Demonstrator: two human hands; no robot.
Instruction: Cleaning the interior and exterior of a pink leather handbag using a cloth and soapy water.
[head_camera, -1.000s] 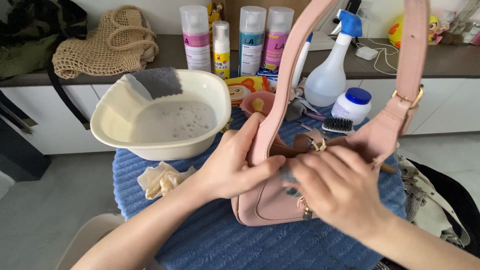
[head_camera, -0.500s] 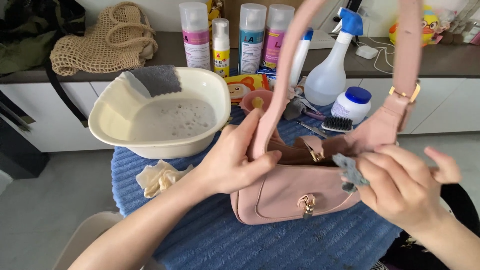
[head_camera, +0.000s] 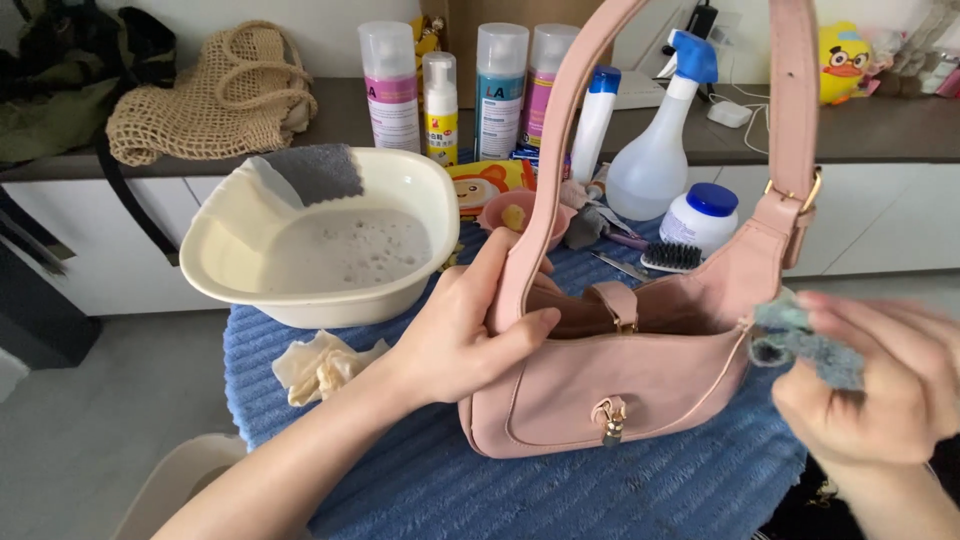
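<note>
Right hand (head_camera: 880, 385), clamped on grey cloth (head_camera: 800, 340), now off the pink handbag (head_camera: 620, 375); left hand (head_camera: 470, 330) still gripping its strap (head_camera: 545, 170).

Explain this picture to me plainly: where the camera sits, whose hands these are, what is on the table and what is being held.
There is no machine here. The camera is worn on a person's head and looks down at that person's own two bare hands. The left hand grips the pink handbag where its strap joins the body, holding it upright on the blue towel that covers the table. The right hand, blurred, holds a small grey-blue cloth by the bag's right end. Behind stand a cream basin of foamy water with a grey sponge on its rim, several bottles, a spray bottle, a white jar and a small brush. A crumpled pale cloth lies beside the basin.
</note>
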